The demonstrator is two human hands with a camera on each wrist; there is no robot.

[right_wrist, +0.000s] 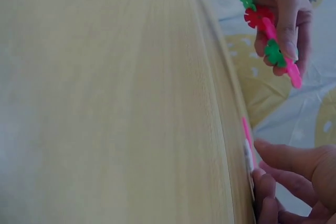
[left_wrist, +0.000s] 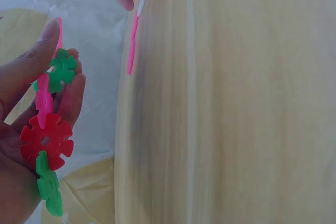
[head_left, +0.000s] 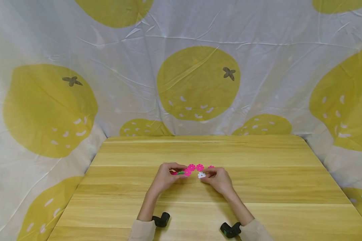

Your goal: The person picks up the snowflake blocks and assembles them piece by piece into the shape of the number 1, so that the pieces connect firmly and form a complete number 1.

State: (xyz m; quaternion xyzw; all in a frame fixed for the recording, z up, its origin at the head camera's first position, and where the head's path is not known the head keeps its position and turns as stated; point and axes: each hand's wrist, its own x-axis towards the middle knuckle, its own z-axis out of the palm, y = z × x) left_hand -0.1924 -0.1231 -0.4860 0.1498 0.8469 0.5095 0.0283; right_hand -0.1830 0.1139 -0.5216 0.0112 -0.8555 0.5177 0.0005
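In the left wrist view my left hand (left_wrist: 31, 82) pinches a chain of interlocking snowflake discs between thumb and fingers. Along it run a green disc (left_wrist: 49, 182), a red disc (left_wrist: 44, 142), a pink disc (left_wrist: 43, 98), another green disc (left_wrist: 63, 69) and a pink one at the thumb tip. My right hand (head_left: 220, 180) has thumb and fingertips around a white snowflake disc (head_left: 201, 174), low over the tabletop. Close behind it lie loose pink discs (head_left: 200, 167), seen edge-on in the left wrist view. Fingers partly hide another pink disc (head_left: 210, 167).
Both hands are over the middle of a wooden table (head_left: 259, 187). A lemon-print cloth (head_left: 132, 83) hangs behind the table's far edge. Black wrist devices (head_left: 161, 220) sit by both sleeves.
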